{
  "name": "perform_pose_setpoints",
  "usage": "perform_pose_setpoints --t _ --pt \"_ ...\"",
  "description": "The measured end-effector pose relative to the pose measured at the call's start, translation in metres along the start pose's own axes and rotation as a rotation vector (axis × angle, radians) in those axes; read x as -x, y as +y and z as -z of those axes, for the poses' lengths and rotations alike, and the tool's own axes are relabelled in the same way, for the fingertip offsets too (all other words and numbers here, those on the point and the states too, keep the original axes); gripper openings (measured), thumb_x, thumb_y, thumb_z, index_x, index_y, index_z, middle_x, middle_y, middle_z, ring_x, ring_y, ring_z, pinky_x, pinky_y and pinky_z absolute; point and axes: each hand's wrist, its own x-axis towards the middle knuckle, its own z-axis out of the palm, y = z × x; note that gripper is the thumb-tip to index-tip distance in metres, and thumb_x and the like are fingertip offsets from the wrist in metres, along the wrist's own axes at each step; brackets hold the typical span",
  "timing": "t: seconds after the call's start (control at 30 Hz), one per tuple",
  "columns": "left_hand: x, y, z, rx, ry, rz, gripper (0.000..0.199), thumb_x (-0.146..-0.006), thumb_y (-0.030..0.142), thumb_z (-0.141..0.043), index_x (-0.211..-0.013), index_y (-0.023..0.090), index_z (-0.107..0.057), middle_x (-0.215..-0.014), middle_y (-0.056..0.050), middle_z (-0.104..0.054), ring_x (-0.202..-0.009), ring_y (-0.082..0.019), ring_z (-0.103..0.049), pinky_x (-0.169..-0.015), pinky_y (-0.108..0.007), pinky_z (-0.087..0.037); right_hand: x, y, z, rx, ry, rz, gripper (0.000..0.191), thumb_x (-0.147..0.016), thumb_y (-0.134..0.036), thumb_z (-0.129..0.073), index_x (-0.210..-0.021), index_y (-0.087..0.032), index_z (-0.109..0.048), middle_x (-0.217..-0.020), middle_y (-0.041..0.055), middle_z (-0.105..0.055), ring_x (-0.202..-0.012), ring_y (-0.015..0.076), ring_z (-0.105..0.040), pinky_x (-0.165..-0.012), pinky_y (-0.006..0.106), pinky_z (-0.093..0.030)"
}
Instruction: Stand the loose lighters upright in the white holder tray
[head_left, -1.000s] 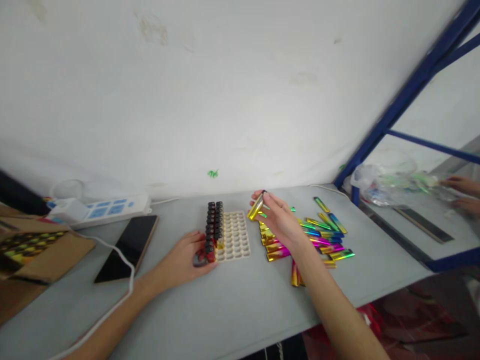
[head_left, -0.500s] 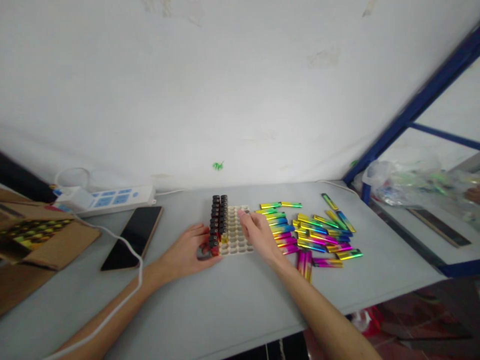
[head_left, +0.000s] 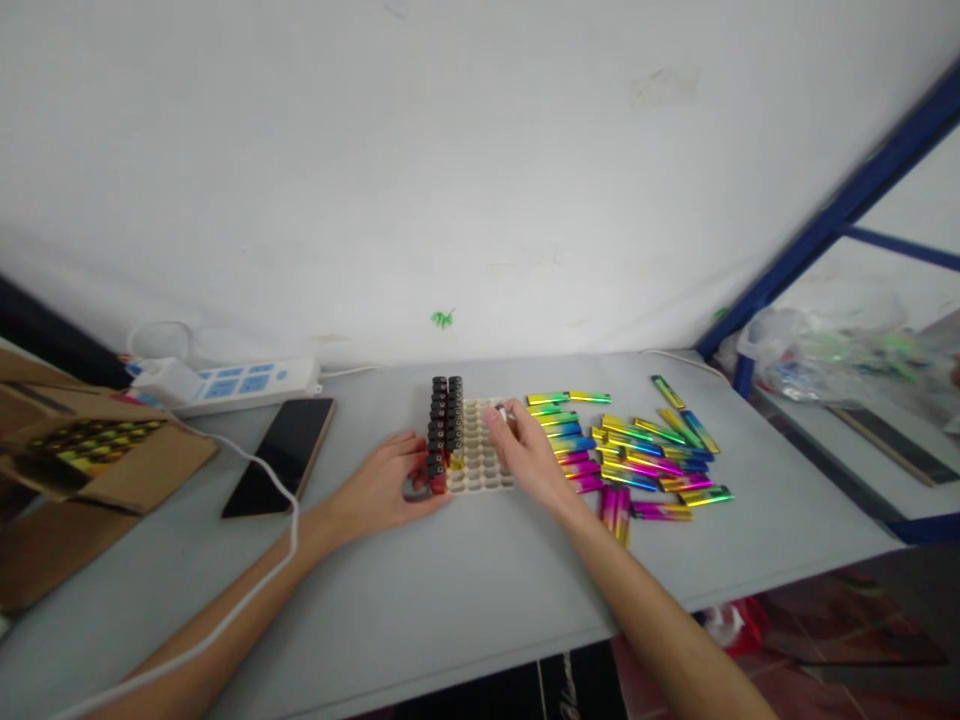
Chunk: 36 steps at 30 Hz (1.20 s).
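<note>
A cream tray with rows of holes lies on the grey table. Upright black-topped pieces fill two columns on its left side, and a yellow piece shows near their front end. My left hand is curved round the front left corner, its fingers apart and against the red lower parts of the pieces there. Over the tray's right part is my right hand, fingers curled together; whatever is between them is too small to make out. Shiny multicoloured lighters lie to the right.
A phone and a white power strip lie at the left, beside an open cardboard box. A white cable crosses over my left forearm. Blue shelf framing and plastic bags are at the right.
The whole view has shifted slightly. My right hand has moved a little over the tray, with its fingers turned differently. My left hand stays at the tray's left edge.
</note>
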Motion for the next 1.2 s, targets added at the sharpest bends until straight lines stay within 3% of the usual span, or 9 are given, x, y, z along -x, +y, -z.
perform_pose_setpoints --t 0.2,0.37,0.47,0.57,0.87,1.2 --pt "-0.001 0.002 0.001 0.005 -0.027 0.012 0.029 -0.096 0.048 -0.077 -0.083 0.022 -0.076 -0.097 -0.009 -0.079 -0.097 -0.029 -0.073 -0.096 -0.041 -0.057 0.002 -0.006 0.015 0.132 -0.002 0.255 0.043 -0.106 -0.064 -0.063 -0.094 -0.024 -0.069 -0.092 0.004 -0.067 -0.086 0.0213 -0.062 -0.076 0.032 -0.048" --pt "0.001 0.001 0.0 0.004 -0.004 0.025 0.029 -0.094 0.048 -0.077 -0.083 0.021 -0.076 -0.091 -0.009 -0.076 -0.093 -0.03 -0.072 -0.095 -0.044 -0.056 0.011 -0.016 0.018 0.292 -0.161 0.299 0.05 -0.112 -0.059 -0.06 -0.077 -0.023 -0.065 -0.072 -0.0005 -0.064 -0.068 0.0171 -0.055 -0.068 0.029 -0.042" --pt "0.001 0.001 -0.001 0.016 0.004 0.021 0.03 -0.095 0.047 -0.077 -0.08 0.022 -0.073 -0.088 -0.007 -0.074 -0.09 -0.028 -0.071 -0.093 -0.042 -0.055 0.014 -0.015 0.016 0.374 -0.222 0.361 0.052 -0.112 -0.062 -0.058 -0.081 -0.022 -0.07 -0.078 0.002 -0.071 -0.072 0.0183 -0.061 -0.072 0.029 -0.045" --pt "0.001 0.0 -0.003 0.01 0.006 0.009 0.029 -0.095 0.048 -0.077 -0.081 0.022 -0.074 -0.088 -0.006 -0.075 -0.09 -0.027 -0.07 -0.093 -0.041 -0.055 0.015 -0.009 0.014 0.422 -0.207 0.422 0.053 -0.113 -0.066 -0.054 -0.091 -0.022 -0.076 -0.087 0.0063 -0.077 -0.078 0.0212 -0.067 -0.077 0.031 -0.05" --pt "0.0 -0.001 -0.003 0.016 0.016 -0.011 0.028 -0.096 0.047 -0.075 -0.082 0.022 -0.074 -0.091 -0.008 -0.075 -0.092 -0.028 -0.071 -0.09 -0.042 -0.056 0.017 -0.005 0.011 0.53 -0.248 0.436 0.037 -0.115 -0.051 -0.059 -0.097 -0.022 -0.075 -0.09 0.0069 -0.079 -0.08 0.0213 -0.071 -0.075 0.03 -0.05" --pt "0.002 -0.011 -0.005 0.009 0.051 -0.013 0.025 -0.094 0.047 -0.076 -0.082 0.026 -0.078 -0.101 -0.01 -0.083 -0.098 -0.033 -0.075 -0.095 -0.047 -0.061 0.002 -0.033 0.013 0.841 -0.38 0.482 0.03 -0.114 -0.044 -0.065 -0.098 -0.02 -0.071 -0.097 0.0068 -0.08 -0.085 0.0195 -0.073 -0.074 0.029 -0.047"
